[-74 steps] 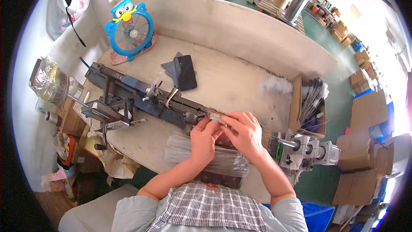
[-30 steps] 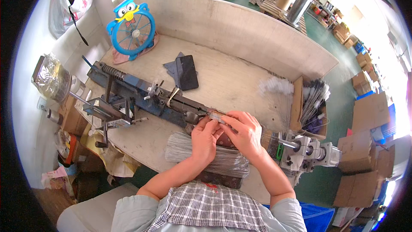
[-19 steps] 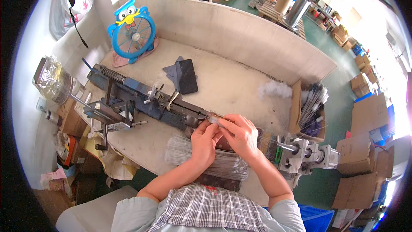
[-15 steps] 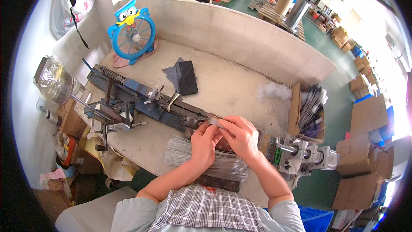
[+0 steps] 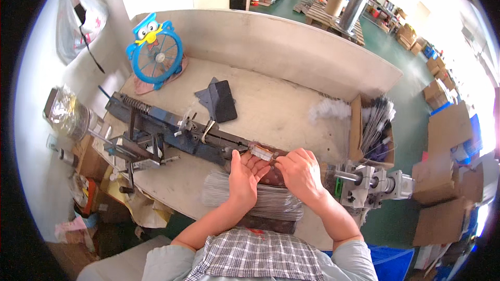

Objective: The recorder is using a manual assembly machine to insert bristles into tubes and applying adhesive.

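My left hand (image 5: 244,179) is palm up with its fingers apart, just below a small whitish, oblong piece (image 5: 261,152) with brownish edges. Whether the fingertips touch this piece I cannot tell. Close to its right end, my right hand (image 5: 299,174) is closed in a pinch; what lies between the fingertips is too small to make out. Under my wrists a thick bundle of thin grey wires (image 5: 276,205) lies across the front of the bench. A long dark metal bench fixture (image 5: 192,135), with a spring and clamps, runs diagonally up to the fingers of my left hand.
A motor-like metal spindle unit (image 5: 372,184) stands right of my right hand. Behind it, a cardboard box (image 5: 355,130) holds wire-stemmed brushes. A black phone (image 5: 225,101) and a blue toy-shaped fan (image 5: 156,57) are farther back. A hand crank (image 5: 126,189) juts out at left.
My hands have drawn apart from a joint grip. The left has opened palm up, and the right has shifted slightly right, still pinched. The whitish piece now shows more fully.
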Demonstrator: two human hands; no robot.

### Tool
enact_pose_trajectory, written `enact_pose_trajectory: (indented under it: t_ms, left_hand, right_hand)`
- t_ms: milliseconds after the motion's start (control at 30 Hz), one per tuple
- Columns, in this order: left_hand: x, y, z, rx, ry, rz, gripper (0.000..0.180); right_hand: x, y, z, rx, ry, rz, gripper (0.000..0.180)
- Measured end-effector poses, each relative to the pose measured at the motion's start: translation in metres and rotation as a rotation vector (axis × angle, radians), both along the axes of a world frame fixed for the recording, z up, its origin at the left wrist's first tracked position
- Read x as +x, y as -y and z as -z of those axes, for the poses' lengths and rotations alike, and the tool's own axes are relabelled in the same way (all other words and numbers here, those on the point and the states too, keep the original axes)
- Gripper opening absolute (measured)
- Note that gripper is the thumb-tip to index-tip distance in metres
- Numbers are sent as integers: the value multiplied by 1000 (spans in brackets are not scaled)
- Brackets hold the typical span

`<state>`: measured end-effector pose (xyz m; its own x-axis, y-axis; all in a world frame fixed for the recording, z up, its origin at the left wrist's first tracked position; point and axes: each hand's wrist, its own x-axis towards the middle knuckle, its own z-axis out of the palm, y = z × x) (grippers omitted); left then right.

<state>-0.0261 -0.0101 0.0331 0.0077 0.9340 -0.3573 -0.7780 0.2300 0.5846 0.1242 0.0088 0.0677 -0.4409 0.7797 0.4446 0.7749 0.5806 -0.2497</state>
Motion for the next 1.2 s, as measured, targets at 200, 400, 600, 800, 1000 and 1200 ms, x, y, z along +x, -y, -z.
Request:
enact_pose_trajectory:
  t_ms: [200,400,600,800,1000,1200]
  left_hand:
    - [1,6,5,26,-160,95,61]
    - [-45,30,18,18,-414,252,47]
    - [-216,65,95,-285,-228,-504,32]
    - [-369,97,110,-373,-504,-992,44]
    - [-333,83,99,-520,-514,-1111,47]
    - [-241,78,116,-255,-260,-761,30]
  right_hand:
    - [5,-2,-13,-50,-96,-8,12]
    - [22,25,21,-334,-105,-49,11]
    - [35,39,57,-518,136,2,12]
    - [35,40,45,-474,120,8,9]
    - [40,47,33,-444,73,82,7]
    - [47,45,32,-433,28,108,12]
